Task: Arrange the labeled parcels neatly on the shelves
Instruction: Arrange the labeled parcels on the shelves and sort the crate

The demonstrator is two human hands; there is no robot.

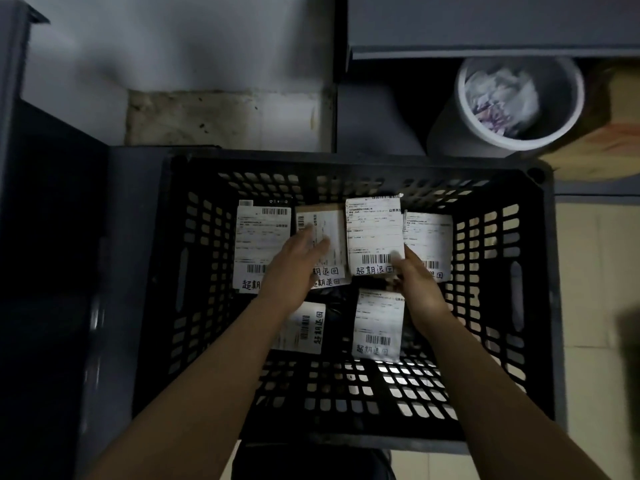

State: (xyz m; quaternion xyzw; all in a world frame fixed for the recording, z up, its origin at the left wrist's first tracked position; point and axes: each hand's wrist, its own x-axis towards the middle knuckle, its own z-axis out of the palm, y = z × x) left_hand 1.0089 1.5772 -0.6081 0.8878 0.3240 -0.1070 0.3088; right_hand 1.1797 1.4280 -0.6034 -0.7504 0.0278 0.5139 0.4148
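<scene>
Crate (346, 161) is open on top, a straight drop in over the near edge. Four parcels (375, 233) packed side by side along the far edge, hardly a gap between them, and two more sit mid-crate. Bare lattice along the near edge and the right wall. Past the far right corner, a bin (519, 105) stands under a shelf (485, 53).

**Bin and box by the wall**

A pale round bin (446, 133) stood on the tiled floor (588, 271) at the far right, holding crumpled paper (498, 95). A cardboard box (609, 126) sat just beside it. A bare, stained patch (194, 116) marked the wall's (173, 46) foot.
</scene>
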